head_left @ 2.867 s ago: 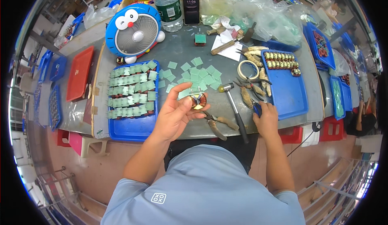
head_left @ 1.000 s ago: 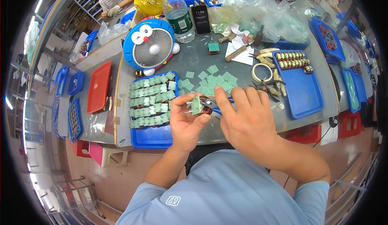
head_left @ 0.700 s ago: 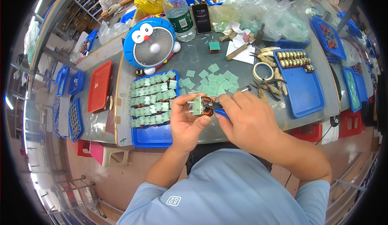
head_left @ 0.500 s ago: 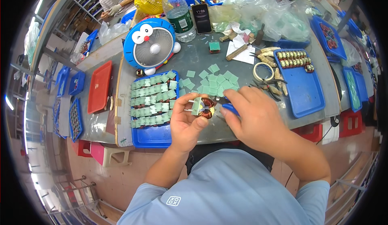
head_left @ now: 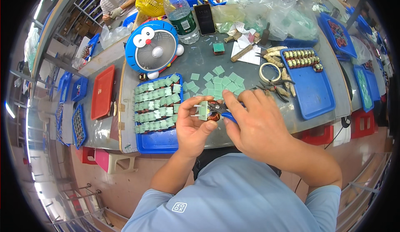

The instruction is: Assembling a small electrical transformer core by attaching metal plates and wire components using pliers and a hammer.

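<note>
In the head view, my left hand [head_left: 192, 128] is clamped on a copper-wound coil [head_left: 214, 117], thumb below and fingers above, held up just on my side of the pile of green squares [head_left: 221, 84]. A green board [head_left: 203, 110] sits on the coil's left side, its thin metal pins pointing left. My right hand [head_left: 259, 119] is closed around the blue handles of a pair of pliers [head_left: 217, 106], whose dark jaws reach the coil from the right; I cannot tell whether they bite on anything.

Left of the pile, a blue tray [head_left: 157, 143] carries rows of green-topped coils [head_left: 150, 105], and farther left lies a red tray [head_left: 102, 94]. Beyond the pile on the grey surface [head_left: 196, 59] stand a green-topped block [head_left: 218, 48], a bottle [head_left: 186, 24] and a phone [head_left: 204, 20], with a blue fan [head_left: 155, 52] to the far left. Right of the pile are a roll of tape [head_left: 262, 73] and more pliers [head_left: 280, 89]; farther right, another blue tray [head_left: 310, 96] holds two rows of bare coils [head_left: 300, 59] at its far end.
</note>
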Available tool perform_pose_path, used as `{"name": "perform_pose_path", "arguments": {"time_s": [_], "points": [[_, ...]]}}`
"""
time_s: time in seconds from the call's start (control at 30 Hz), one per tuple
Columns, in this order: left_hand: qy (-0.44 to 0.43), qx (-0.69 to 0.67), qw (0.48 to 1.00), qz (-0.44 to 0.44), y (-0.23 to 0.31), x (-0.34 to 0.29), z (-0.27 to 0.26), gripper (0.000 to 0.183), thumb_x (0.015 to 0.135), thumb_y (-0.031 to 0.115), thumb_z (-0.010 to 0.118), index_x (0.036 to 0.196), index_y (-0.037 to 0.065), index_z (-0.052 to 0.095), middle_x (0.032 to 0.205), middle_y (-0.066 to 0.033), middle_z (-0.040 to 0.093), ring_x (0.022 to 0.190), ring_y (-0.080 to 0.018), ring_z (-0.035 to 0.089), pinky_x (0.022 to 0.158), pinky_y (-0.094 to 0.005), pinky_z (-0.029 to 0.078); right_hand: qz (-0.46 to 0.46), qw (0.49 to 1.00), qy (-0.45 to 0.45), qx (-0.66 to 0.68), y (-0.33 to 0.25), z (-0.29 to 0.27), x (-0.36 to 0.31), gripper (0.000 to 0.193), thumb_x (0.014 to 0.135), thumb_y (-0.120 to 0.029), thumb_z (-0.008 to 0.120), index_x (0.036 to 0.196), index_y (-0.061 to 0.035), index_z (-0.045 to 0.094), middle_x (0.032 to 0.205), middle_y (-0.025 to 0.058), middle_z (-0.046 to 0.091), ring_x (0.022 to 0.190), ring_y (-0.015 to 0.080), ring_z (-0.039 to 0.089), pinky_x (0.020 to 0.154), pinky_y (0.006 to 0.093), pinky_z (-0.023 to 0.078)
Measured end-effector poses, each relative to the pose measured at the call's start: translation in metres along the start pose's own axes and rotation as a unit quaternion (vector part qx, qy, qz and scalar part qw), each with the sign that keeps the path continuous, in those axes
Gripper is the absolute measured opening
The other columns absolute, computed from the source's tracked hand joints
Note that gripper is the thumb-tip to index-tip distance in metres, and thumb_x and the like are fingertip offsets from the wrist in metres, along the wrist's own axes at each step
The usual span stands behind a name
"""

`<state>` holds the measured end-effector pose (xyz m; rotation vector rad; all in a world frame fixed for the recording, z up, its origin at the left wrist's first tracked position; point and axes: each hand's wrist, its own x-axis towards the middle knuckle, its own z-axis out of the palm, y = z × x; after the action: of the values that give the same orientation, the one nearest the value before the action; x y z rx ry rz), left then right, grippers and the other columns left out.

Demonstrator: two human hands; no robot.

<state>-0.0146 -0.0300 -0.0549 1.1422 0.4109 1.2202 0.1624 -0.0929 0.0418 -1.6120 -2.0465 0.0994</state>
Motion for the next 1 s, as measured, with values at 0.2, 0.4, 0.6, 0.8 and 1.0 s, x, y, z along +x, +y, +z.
{"name": "perform_pose_path", "arguments": {"time_s": [0.2,0.4,0.6,0.8,1.0], "points": [[0.004,-0.001,1.000,0.001,-0.001,-0.001,-0.001,0.063,0.084,0.014,0.082,0.134,0.004,0.045,0.133,-0.0149,0.055,0.119,-0.0254,0.060,0.099,-0.0376,0.053,0.001,1.000,-0.015,0.001,-0.001,-0.002,-0.002,0.051,0.083,-0.015,0.069,0.129,0.0042,0.058,0.095,0.0146,0.055,0.088,0.0316,0.053,0.074,0.0433,0.043],[-0.007,0.000,1.000,0.013,0.000,0.001,-0.001,0.062,0.083,0.011,0.082,0.133,0.004,0.045,0.135,-0.0158,0.054,0.120,-0.0254,0.059,0.099,-0.0365,0.054,0.017,0.998,-0.014,0.064,-0.001,0.000,-0.003,0.052,0.083,-0.013,0.069,0.130,0.0064,0.057,0.094,0.0163,0.054,0.087,0.0330,0.052,0.074,0.0434,0.045],[-0.022,0.028,0.999,0.008,0.003,-0.001,-0.003,0.061,0.084,0.009,0.081,0.133,0.004,0.045,0.135,-0.0166,0.053,0.121,-0.0253,0.058,0.093,-0.0344,0.057,-0.003,1.000,0.012,0.005,0.001,0.005,-0.002,0.048,0.081,-0.018,0.070,0.123,0.0036,0.062,0.092,0.0122,0.057,0.087,0.0284,0.057,0.065,0.0413,0.046],[-0.040,0.023,0.999,0.014,0.002,0.002,-0.004,0.061,0.084,0.010,0.081,0.134,0.003,0.046,0.134,-0.0168,0.054,0.120,-0.0252,0.059,0.093,-0.0354,0.057,-0.021,0.999,0.033,0.007,0.011,0.008,-0.003,0.040,0.082,-0.019,0.072,0.115,0.0019,0.064,0.087,0.0104,0.060,0.083,0.0280,0.061,0.064,0.0417,0.050],[-0.028,-0.018,0.999,-0.032,0.005,0.002,-0.011,0.063,0.082,0.008,0.082,0.134,0.003,0.047,0.127,-0.0150,0.058,0.113,-0.0222,0.061,0.094,-0.0355,0.054,0.189,0.933,0.029,0.305,0.020,0.008,-0.004,0.028,0.091,-0.016,0.067,0.114,0.0002,0.064,0.095,0.0143,0.064,0.081,0.0281,0.064,0.067,0.0366,0.050]]}}
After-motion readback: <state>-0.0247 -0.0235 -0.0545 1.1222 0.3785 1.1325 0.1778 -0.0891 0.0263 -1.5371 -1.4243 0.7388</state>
